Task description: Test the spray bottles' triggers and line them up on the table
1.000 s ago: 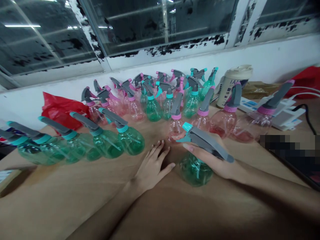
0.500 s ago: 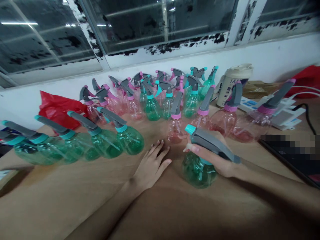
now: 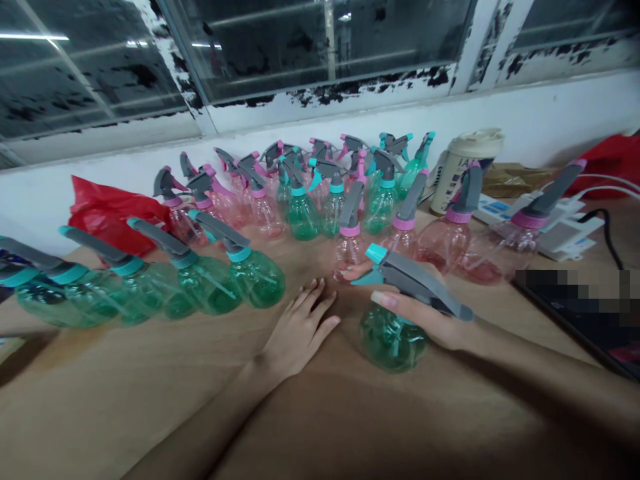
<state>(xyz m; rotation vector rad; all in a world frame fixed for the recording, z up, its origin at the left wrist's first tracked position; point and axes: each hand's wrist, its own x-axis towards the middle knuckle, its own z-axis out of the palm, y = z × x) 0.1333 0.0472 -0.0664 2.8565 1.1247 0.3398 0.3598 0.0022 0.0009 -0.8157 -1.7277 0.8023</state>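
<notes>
Presently, the green spray bottle point(image 3: 393, 345) has its neck within the right hand's point(image 3: 434, 321) gripping fingers; the left hand point(image 3: 296, 333) (fingers slightly apart) lies left of this bottle.

The teal-nozzled green spray bottle point(image 3: 393, 343) — upright — is in the right hand point(image 3: 437, 321).

We're looking at dark window panes point(image 3: 310, 47) in pale frames with black, patchy edges, bright light streaks showing in the glass. Below them we see a white wall point(image 3: 550, 113), and against it a brown tabletop point(image 3: 165, 373), its surface smooth.
</notes>
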